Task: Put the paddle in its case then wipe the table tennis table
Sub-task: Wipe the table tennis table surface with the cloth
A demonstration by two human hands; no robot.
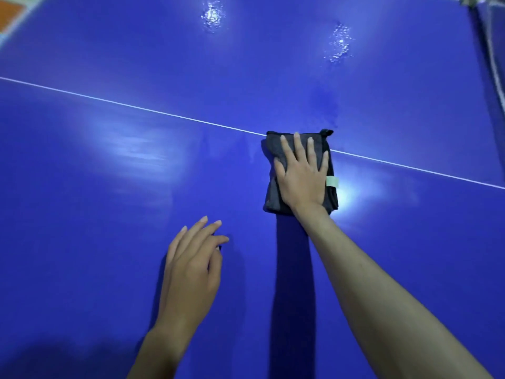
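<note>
A folded dark grey cloth (274,149) with a small pale label lies on the blue table tennis table (109,214), across its white centre line. My right hand (300,173) presses flat on the cloth with straight, spread fingers. My left hand (191,266) rests on the table nearer me, to the left of the cloth, fingers relaxed and holding nothing. The paddle and its case are out of view.
Two wet, shiny patches (213,15) (338,42) sit on the far half of the table. The white centre line (136,108) runs diagonally across. The net (494,64) shows at the upper right, and tiled floor (8,15) at the upper left corner.
</note>
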